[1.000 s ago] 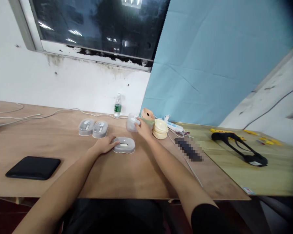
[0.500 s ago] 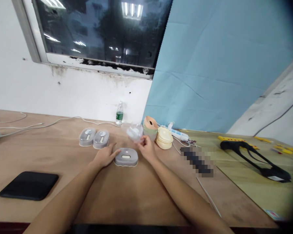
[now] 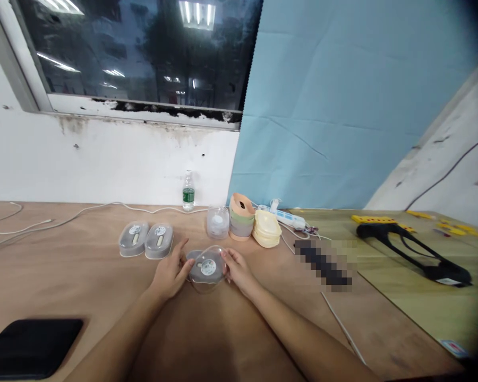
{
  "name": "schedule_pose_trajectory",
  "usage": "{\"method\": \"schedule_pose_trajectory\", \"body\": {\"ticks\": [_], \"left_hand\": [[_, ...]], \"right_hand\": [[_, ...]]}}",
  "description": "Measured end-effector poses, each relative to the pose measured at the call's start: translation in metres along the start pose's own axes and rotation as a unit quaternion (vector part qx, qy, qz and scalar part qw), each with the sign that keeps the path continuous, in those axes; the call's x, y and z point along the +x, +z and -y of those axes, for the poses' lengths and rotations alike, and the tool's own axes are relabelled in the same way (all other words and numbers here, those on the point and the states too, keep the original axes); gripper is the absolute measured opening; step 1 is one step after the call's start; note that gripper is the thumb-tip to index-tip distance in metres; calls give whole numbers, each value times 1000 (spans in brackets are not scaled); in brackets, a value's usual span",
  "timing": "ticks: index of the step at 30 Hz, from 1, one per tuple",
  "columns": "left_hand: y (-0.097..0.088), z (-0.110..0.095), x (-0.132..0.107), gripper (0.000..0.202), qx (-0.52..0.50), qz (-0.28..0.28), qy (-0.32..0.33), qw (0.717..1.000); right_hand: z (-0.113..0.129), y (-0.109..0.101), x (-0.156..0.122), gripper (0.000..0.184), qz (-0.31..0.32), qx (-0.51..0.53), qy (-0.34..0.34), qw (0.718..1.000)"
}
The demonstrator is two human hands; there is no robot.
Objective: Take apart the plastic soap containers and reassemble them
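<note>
A clear plastic lid (image 3: 215,254) with a round white sticker is pinched at its right edge by my right hand (image 3: 239,271). It is tilted over a grey oval container (image 3: 197,276), whose front part shows through it. My left hand (image 3: 170,273) is at the container's left side, fingers spread and thumb tip against the left edge; whether the thumb touches lid or container I cannot tell. Two similar grey containers with stickered clear lids, one (image 3: 132,241) beside the other (image 3: 159,243), stand to the left. Behind my right hand is a stack of clear lids (image 3: 218,225).
Beside the clear lids stand stacked coloured tubs (image 3: 241,220) and pale yellow containers (image 3: 266,229). A water bottle (image 3: 188,192) is by the wall. A power strip (image 3: 289,218) and cables lie at the back, a black flat case (image 3: 32,347) front left, a black strap-like frame (image 3: 414,254) right.
My right hand has brought a clear lid from the stack at the back toward me, over the grey container. My left hand stays beside the container. The camera view has shifted slightly.
</note>
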State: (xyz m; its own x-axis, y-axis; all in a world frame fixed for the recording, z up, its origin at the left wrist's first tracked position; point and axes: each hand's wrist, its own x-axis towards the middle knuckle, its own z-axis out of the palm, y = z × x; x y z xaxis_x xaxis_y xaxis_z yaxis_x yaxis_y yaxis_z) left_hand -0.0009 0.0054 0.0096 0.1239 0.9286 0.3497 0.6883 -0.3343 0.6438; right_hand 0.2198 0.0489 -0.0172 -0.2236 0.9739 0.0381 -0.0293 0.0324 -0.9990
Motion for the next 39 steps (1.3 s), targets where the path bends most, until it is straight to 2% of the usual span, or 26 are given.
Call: {"method": "schedule_pose_trajectory", "body": {"ticks": [3, 5, 7, 10, 13, 18, 21, 26, 30, 34, 39], "left_hand": [[4, 3, 1, 62, 44, -17, -5, 999], [8, 7, 2, 66, 74, -13, -6, 997], [12, 12, 3, 67, 81, 25, -12, 996], [16, 16, 5, 66, 75, 86, -15, 993], [16, 17, 5, 65, 61, 92, -30, 993], [12, 20, 5, 89, 58, 134, -17, 989], [13, 20, 3, 93, 70, 140, -24, 987], [14, 22, 3, 92, 63, 131, -35, 989], [11, 27, 5, 97, 51, 139, -12, 989], [6, 28, 3, 99, 55, 143, -1, 988], [2, 26, -1, 102, 67, 146, 7, 987]], "right_hand": [[-3, 1, 2, 47, -24, 48, 18, 998], [-6, -1, 5, 52, -42, 44, 35, 998], [-9, -5, 9, 52, -69, -9, 24, 997], [-9, -13, 13, 43, -97, -140, -49, 984], [-5, -17, 11, 39, -67, -226, -82, 968], [0, -19, 5, 42, -3, -312, -60, 948], [2, -19, 5, 43, 12, -351, -63, 934], [6, -23, 7, 45, 33, -378, -71, 922], [8, -25, 6, 48, 49, -376, -92, 921], [9, -27, 3, 53, 93, -376, -106, 916], [8, -26, 5, 55, 107, -383, -113, 911]]}}
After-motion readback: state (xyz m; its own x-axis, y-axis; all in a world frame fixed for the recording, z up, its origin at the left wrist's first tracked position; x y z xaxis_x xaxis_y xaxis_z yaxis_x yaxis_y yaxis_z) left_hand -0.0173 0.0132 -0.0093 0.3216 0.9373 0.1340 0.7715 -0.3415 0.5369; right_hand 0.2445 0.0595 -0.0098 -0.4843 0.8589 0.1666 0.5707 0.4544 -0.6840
